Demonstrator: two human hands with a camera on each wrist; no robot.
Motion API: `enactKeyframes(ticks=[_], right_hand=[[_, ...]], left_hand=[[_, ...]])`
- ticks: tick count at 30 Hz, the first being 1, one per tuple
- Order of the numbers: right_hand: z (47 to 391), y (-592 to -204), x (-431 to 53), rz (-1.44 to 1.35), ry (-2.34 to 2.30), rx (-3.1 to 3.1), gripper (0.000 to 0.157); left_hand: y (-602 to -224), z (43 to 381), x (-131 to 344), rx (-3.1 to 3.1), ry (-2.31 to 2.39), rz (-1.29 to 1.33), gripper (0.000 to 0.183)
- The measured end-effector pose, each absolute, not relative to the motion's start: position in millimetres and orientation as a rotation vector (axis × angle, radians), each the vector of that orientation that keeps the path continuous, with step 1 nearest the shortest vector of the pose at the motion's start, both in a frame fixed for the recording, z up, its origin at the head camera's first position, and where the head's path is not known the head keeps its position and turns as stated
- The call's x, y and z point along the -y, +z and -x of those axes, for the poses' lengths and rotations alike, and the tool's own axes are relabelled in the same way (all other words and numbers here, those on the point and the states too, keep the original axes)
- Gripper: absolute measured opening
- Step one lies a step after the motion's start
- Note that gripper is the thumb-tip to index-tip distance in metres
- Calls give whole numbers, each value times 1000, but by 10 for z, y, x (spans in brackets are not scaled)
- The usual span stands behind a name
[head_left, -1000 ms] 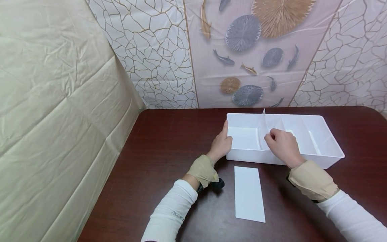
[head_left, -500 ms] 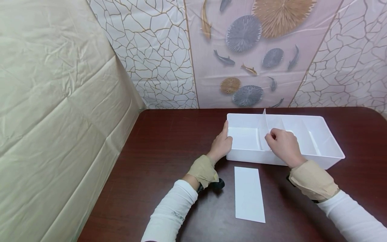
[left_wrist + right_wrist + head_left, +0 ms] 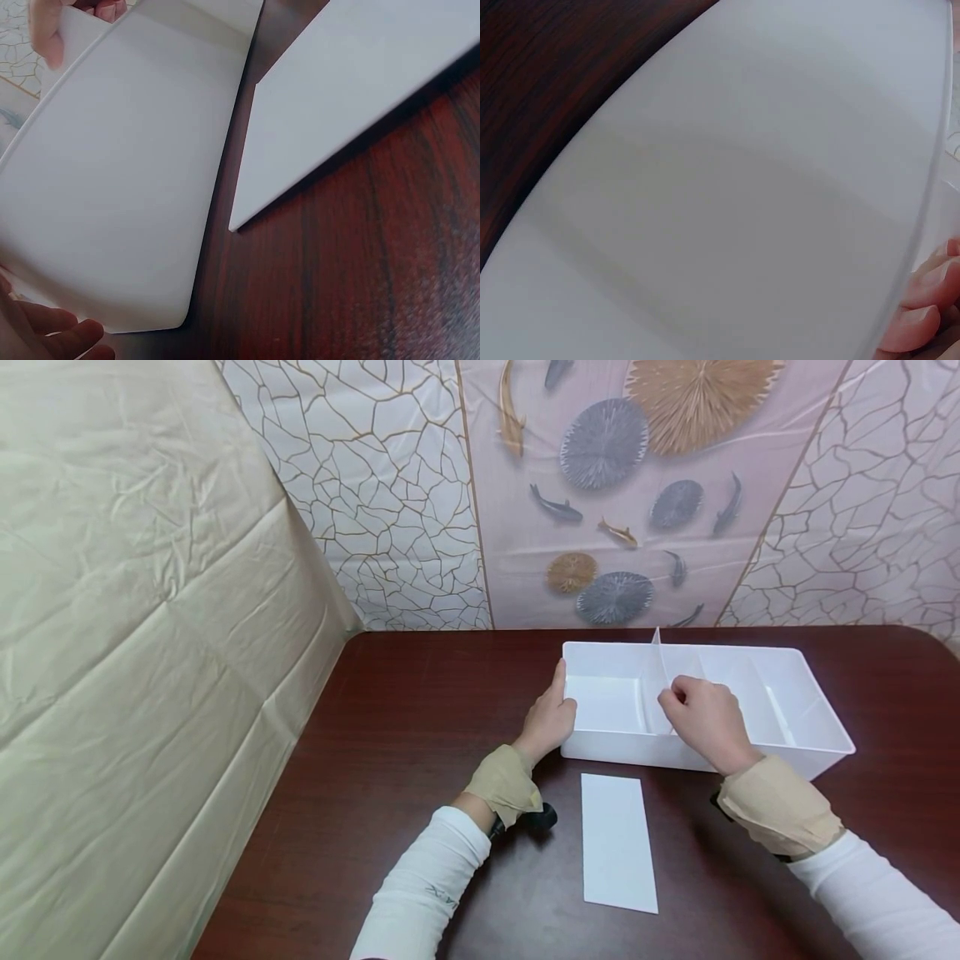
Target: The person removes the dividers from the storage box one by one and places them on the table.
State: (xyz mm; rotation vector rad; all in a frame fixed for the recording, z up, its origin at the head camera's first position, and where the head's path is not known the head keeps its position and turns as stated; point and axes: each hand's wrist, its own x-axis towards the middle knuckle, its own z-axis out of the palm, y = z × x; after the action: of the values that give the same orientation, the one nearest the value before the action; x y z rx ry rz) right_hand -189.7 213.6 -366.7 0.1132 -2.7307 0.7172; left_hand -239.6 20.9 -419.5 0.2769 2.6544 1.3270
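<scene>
A long white plastic box (image 3: 637,745) with several compartments stands on the dark wooden table. My left hand (image 3: 550,717) holds its left end, thumb at the rim and fingers (image 3: 64,336) along the outside of the end wall. Over the front wall reaches my right hand (image 3: 708,720), which pinches a thin white divider (image 3: 654,681) between curled fingers and thumb. The divider crosses the box, and its back corner sticks up above the rear rim. Its lower edge cannot be made out clearly. In the right wrist view the front wall hides most of the right fingers (image 3: 919,322).
A flat white rectangular panel (image 3: 618,843) lies on the table (image 3: 375,793) in front of the box. Further divider walls (image 3: 776,702) stand in the box's right part. Patterned cloth (image 3: 405,510) hangs behind, and a pale cloth (image 3: 165,652) borders the left side.
My right hand and the divider's raised corner have shifted up very slightly. The left hand, the box and the loose panel have stayed put.
</scene>
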Motion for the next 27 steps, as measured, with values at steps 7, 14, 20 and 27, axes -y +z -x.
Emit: enactKeyframes(ticks=[7,14,20,27], right_hand=[[1892,-3635,-2134,-123,721,2721,31],[1893,-3613,-2132,-115,727,2728,31],[1893,-3595,-2146,-119,732,2720,31],[1890,-3585,-2152,-115,727,2724,32]], left_hand=[[-4189,2396,-205,-2650,1334,-280,63],[-4182,2389,-207,-2648,1332,-277,63],[-4191,2398,-209,-2656,1321,-275,62],[-4198,2401,-214,-2666,1313,-270,62]])
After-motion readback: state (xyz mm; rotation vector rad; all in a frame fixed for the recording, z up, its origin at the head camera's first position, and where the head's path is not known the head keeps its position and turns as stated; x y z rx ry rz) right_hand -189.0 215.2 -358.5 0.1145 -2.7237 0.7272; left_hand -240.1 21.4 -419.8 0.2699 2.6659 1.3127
